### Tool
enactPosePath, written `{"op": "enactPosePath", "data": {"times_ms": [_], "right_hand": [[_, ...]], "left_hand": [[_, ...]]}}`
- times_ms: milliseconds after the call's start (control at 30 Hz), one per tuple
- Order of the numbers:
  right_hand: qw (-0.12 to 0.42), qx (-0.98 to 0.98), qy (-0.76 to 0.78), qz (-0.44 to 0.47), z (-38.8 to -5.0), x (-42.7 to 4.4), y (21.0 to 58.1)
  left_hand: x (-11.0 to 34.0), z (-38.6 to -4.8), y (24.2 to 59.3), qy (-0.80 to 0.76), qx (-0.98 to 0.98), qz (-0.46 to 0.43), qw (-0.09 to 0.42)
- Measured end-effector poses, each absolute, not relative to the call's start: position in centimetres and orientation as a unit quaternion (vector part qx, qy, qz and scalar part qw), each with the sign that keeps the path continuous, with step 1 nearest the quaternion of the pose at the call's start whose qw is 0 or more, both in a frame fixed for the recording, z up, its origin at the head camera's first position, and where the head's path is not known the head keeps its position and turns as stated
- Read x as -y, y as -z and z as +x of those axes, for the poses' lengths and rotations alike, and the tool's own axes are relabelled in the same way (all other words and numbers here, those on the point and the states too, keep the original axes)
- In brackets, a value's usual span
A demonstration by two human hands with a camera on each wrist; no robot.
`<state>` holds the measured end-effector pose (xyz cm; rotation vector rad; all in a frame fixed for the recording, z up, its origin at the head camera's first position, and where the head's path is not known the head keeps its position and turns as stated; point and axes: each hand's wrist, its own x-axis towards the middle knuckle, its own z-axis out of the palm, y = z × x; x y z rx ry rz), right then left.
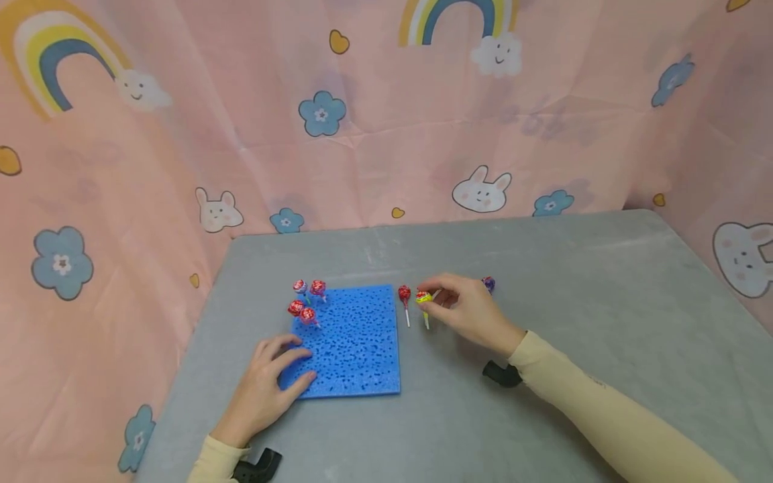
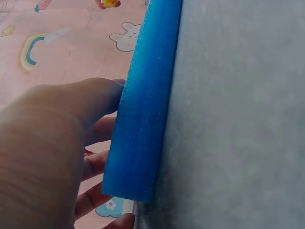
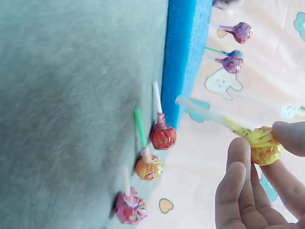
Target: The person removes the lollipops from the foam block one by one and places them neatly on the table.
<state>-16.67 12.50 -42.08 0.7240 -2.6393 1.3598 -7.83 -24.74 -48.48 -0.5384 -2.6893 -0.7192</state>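
A yellow-wrapped lollipop [image 1: 424, 298] is pinched at its candy end by my right hand [image 1: 461, 310], its white stick free. In the right wrist view that lollipop [image 3: 265, 147] is held above the table, with the stick pointing toward the foam. My left hand [image 1: 266, 386] rests on the left edge of a blue foam block [image 1: 356, 349], fingers spread. The left wrist view shows the thumb touching the top edge of the foam [image 2: 143, 119]. Several lollipops [image 1: 308, 315] stand in the block's far left corner, sticks down in the foam.
Right of the foam lies a red lollipop [image 1: 404, 293] on the grey table [image 1: 543, 429]. A purple-wrapped one [image 1: 488, 284] shows behind my right hand. The right wrist view also has an orange-yellow lollipop [image 3: 148, 168] with a green stick. A pink patterned curtain [image 1: 374, 154] stands behind.
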Motion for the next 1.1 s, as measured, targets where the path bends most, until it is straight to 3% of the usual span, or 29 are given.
{"op": "enactPosePath", "data": {"times_ms": [400,900,1100], "right_hand": [[0.044,0.876,-0.428,0.219,-16.4,-13.2,42.5],[-0.058,0.898,-0.361,0.244,-16.5,-11.4,43.9],[-0.070,0.901,-0.326,0.277,-16.7,-10.5,44.7]], "left_hand": [[24.4,-7.9,48.3,0.241,0.938,-0.189,0.161],[24.3,-7.8,48.2,0.243,0.938,-0.186,0.161],[24.3,-7.8,48.3,0.244,0.938,-0.184,0.160]]}}
